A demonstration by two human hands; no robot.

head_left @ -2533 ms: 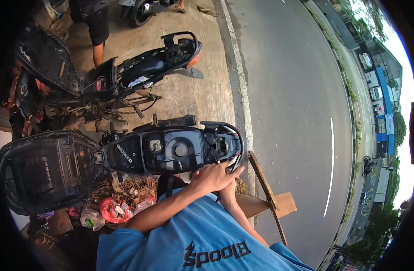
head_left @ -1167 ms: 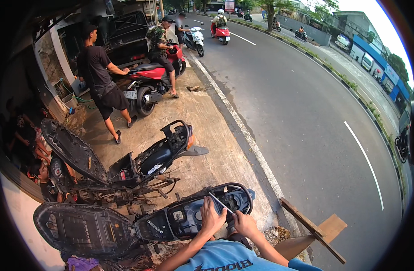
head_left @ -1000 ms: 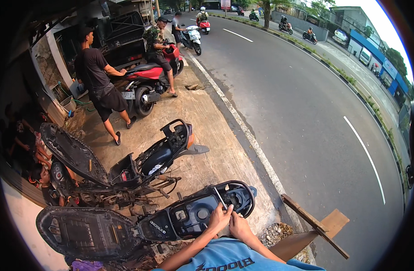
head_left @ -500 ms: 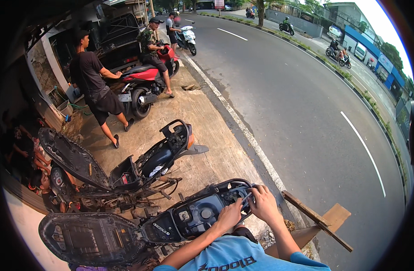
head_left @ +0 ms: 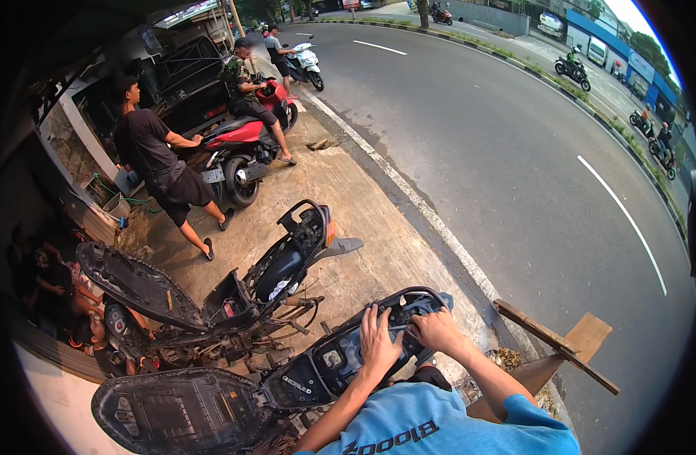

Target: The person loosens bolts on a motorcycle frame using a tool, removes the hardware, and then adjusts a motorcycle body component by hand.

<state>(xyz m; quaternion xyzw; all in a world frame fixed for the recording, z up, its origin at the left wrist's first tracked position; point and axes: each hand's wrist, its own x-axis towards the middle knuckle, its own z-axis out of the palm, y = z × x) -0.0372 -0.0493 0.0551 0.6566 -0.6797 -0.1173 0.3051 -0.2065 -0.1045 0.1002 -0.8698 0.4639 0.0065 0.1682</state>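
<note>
Before me stands a stripped motorbike, its rear frame [head_left: 317,364] bare and its black seat [head_left: 173,406] flipped up to show the underside. Over the dark tank area near the tail lies my left hand [head_left: 378,345], fingers stretched out and apart. My right hand [head_left: 437,331] is beside it at the tail end, fingers curled and pinched near a short grey piece between the hands. What the right fingers grip is hidden. Around the tail curves a black grab rail [head_left: 414,291].
A second stripped motorbike [head_left: 276,277] with a raised seat [head_left: 131,277] stands just beyond. Farther off, a person in black [head_left: 152,148] touches a red scooter [head_left: 238,135] with a rider. Wooden boards [head_left: 556,345] stick out at right, beside the road [head_left: 507,174].
My left hand has opened from a closed grip and spread over the tank area. My right hand's fingers have curled in at the tail. The view has shifted slightly.
</note>
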